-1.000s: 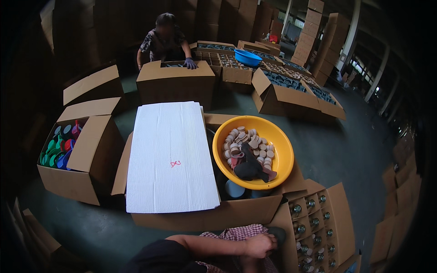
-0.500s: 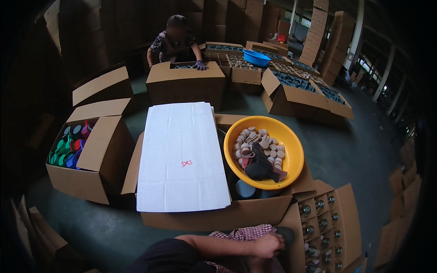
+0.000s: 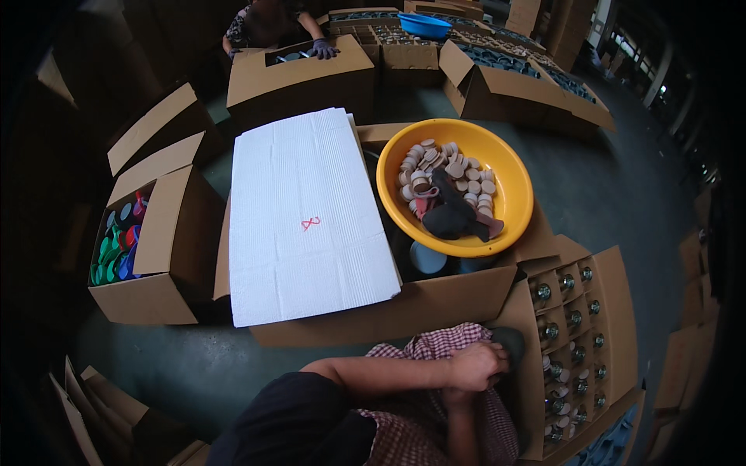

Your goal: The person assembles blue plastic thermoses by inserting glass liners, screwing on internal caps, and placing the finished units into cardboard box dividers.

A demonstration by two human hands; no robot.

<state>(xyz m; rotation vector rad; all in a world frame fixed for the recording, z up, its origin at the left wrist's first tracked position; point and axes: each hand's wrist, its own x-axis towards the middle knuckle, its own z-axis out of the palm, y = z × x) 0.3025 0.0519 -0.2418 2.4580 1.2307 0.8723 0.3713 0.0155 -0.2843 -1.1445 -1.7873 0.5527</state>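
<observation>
1. head view: left hand [image 3: 475,365] curled over the mostly hidden right hand [image 3: 458,398]; cannot tell whether either grip holds anything.
2. glass jars [image 3: 574,318] stand in the divided carton [image 3: 619,318], just right of both hands.
3. yellow basin [image 3: 510,190] rests at the right edge of the open carton [image 3: 458,300].

An open brown cardboard carton with raised flaps [image 3: 619,318] stands at the lower right, slightly askew. Thin brown cardboard dividers [image 3: 561,335] split it into cells in lengthwise rows. Small clear glass bottles [image 3: 574,319] sit in these, apparently upright, their round tops showing. Pale round discs [image 3: 562,410] lie among the bottles, mostly toward the near end. Beyond the carton, a round yellow basin [image 3: 522,186] holds a loose heap of white and tan round pieces [image 3: 474,186].
</observation>
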